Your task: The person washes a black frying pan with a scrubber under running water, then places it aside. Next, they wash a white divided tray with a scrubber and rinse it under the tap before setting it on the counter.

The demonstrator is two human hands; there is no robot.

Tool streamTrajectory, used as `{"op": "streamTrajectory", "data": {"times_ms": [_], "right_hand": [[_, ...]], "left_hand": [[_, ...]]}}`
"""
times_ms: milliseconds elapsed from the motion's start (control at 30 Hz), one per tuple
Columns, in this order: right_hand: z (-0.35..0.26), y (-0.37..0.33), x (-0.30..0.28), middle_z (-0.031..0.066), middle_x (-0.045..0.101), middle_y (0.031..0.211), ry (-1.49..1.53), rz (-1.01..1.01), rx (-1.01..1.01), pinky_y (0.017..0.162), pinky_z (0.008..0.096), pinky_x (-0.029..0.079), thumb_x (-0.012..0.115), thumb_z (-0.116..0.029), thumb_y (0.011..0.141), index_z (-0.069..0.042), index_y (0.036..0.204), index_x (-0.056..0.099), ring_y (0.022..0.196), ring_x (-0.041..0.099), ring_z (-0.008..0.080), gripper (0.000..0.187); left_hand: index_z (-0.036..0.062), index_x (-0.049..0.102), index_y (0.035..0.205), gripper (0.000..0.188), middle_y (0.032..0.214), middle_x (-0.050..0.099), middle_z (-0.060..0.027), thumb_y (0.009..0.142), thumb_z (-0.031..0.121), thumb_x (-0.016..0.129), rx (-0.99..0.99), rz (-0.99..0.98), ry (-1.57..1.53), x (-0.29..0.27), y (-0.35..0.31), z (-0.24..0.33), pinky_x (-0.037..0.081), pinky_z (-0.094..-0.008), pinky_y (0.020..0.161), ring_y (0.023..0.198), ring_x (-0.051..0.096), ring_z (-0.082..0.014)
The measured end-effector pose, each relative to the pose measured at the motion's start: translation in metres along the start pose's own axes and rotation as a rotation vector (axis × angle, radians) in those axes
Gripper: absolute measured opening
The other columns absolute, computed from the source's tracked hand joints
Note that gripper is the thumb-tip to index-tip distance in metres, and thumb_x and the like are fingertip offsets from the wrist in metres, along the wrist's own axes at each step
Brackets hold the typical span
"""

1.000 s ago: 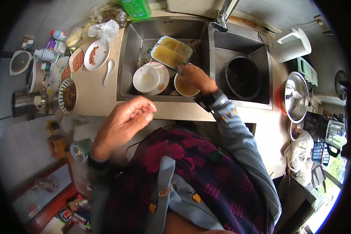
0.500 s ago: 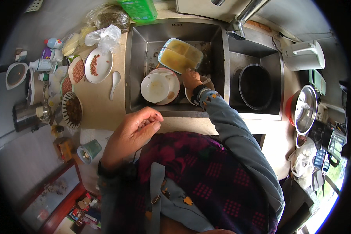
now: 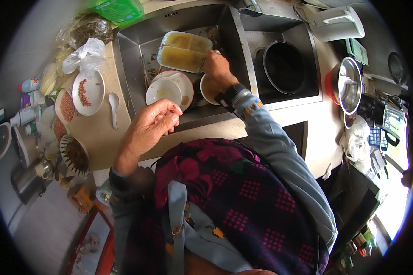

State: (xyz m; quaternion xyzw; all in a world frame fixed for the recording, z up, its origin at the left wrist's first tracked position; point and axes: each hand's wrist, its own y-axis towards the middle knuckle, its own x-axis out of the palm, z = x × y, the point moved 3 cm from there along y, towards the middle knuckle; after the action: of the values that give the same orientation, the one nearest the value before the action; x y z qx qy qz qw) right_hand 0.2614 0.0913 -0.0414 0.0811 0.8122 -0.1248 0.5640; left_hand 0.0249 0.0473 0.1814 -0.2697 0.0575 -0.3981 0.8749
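In the large sink basin (image 3: pixel 132 98) lies a divided tray (image 3: pixel 184 47) with a pale blue rim, holding yellowish murky liquid. My right hand (image 3: pixel 219 68) is over the basin at the tray's right edge, fingers closed; what they grip, if anything, is hidden. Beneath my right wrist is a bowl (image 3: pixel 209 91) of cloudy liquid. Left of it, a white bowl (image 3: pixel 163 90) sits on a plate (image 3: pixel 184 85), with a spoon (image 3: pixel 172 76) across its far side. My left hand (image 3: pixel 149 128) hovers by the sink's near edge, fingers curled in and nothing visible in them.
A black round pot (image 3: pixel 284 68) stands in the smaller basin, below the faucet (image 3: pixel 248 7). On the left counter lie a white spoon (image 3: pixel 114 110), a plate with peanuts (image 3: pixel 94 98) and a patterned dish (image 3: pixel 75 156). A white kettle (image 3: pixel 337 24) and steel bowl (image 3: pixel 349 86) are at right.
The view has shifted, so the sink appears farther up and left. My right hand has moved along to the tray's right edge. My left hand stays curled near the sink's front.
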Motion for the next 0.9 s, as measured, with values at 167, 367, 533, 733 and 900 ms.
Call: {"op": "streamTrajectory", "data": {"times_ms": [167,367,533,733,900], "right_hand": [[0.011,-0.046,-0.081,0.0195,0.057,0.082,0.342,0.316,-0.187,0.062,0.0472,0.048,0.055,-0.009,0.083,-0.004,0.087,0.051,0.071,0.059,0.0391,0.007],[0.039,-0.072,-0.124,0.0197,0.06,0.088,0.674,0.391,0.228,0.071,0.0395,0.049,0.058,-0.007,0.083,0.003,0.09,0.058,0.078,0.061,0.0349,0.012],[0.05,-0.059,-0.111,0.025,0.053,0.104,0.238,0.509,0.236,0.077,0.0447,0.049,0.063,-0.012,0.082,0.004,0.097,0.053,0.094,0.056,0.0401,0.025],[0.05,-0.037,-0.081,0.0222,0.048,0.105,-0.164,0.4,0.12,0.074,0.0435,0.053,0.062,-0.011,0.08,0.001,0.096,0.051,0.097,0.054,0.0392,0.023],[0.049,-0.008,-0.08,0.0188,0.049,0.099,-0.259,0.372,0.008,0.067,0.0434,0.054,0.056,-0.005,0.077,0.0,0.087,0.054,0.091,0.056,0.037,0.011]], "left_hand": [[0.0008,0.057,0.103,0.02,0.084,0.058,-0.0042,0.095,0.019,0.054,0.011,-0.075,-0.006,-0.006,0.011,-0.001,0.045,-0.0226,0.066,0.072,0.052,-0.0079],[0.001,0.057,0.102,0.02,0.083,0.057,-0.0041,0.095,0.019,0.054,0.012,-0.084,-0.025,-0.011,0.017,-0.005,0.045,-0.0224,0.065,0.07,0.052,-0.0078],[0.0014,0.057,0.101,0.02,0.082,0.057,-0.0039,0.095,0.02,0.054,-0.012,-0.098,-0.078,-0.011,0.023,-0.012,0.046,-0.0222,0.065,0.069,0.052,-0.0076],[0.0018,0.057,0.1,0.02,0.082,0.057,-0.0038,0.095,0.021,0.054,-0.014,-0.107,-0.121,-0.012,0.026,-0.017,0.046,-0.0219,0.064,0.069,0.053,-0.0075],[0.002,0.057,0.1,0.02,0.082,0.057,-0.0038,0.095,0.021,0.054,-0.018,-0.089,-0.154,-0.014,0.03,-0.023,0.046,-0.0219,0.064,0.069,0.053,-0.0075]]}}
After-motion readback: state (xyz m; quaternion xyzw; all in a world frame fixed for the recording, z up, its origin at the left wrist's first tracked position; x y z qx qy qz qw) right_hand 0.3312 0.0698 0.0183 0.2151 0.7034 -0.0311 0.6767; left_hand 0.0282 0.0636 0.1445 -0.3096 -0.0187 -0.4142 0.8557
